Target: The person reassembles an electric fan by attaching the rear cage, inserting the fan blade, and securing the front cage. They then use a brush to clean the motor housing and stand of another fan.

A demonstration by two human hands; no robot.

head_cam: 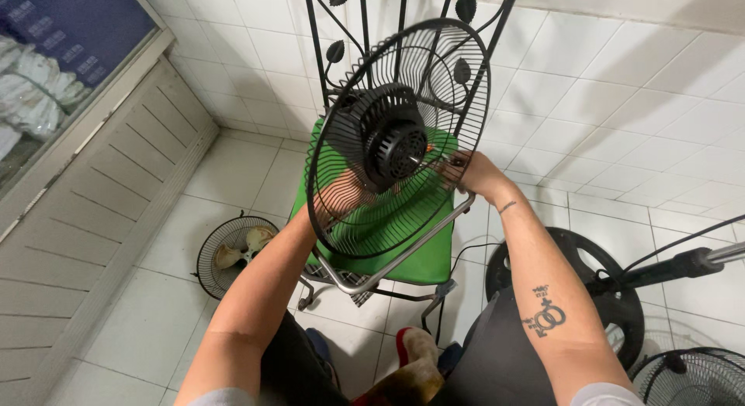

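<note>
A black wire fan guard (341, 212) with a black motor housing (388, 138) at its middle is held up over a green-cushioned chair (423, 259). My left hand (337, 196) is behind the guard's wires, supporting it from below and behind. My right hand (466, 173) grips the guard's right rim; a small orange-tipped thing shows by its fingers, too small to identify. The motor's shaft end faces the camera.
The chair has a black wrought-iron back (365, 34) with leaf shapes. Another fan guard with pale blades (233, 255) lies on the white tiled floor at left. A round black fan base (613, 297) with a pole (683, 266) and another grille (691, 379) lie at right.
</note>
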